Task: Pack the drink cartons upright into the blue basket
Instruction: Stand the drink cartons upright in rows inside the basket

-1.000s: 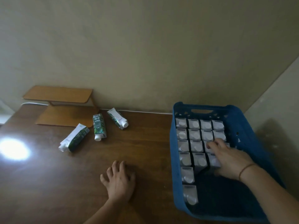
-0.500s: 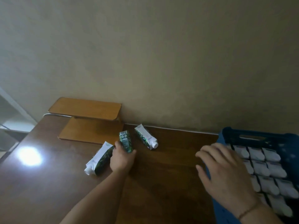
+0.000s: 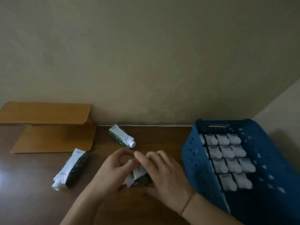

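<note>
A green and white drink carton sits between my two hands at the table's middle. My left hand grips its left side and my right hand covers its right side and top. Two more cartons lie flat on the table: one to the left with its cap toward me, one near the wall with its cap pointing right. The blue basket stands at the right, holding several upright cartons in rows; its near part is dark.
A wooden two-level stand sits at the back left against the beige wall. A bright light reflection glares on the brown table's left edge. A second wall closes off the right side behind the basket.
My left hand has brought the middle carton from the group toward me. My right hand moved left from the basket and joined it on the carton. The view shifted right.
</note>
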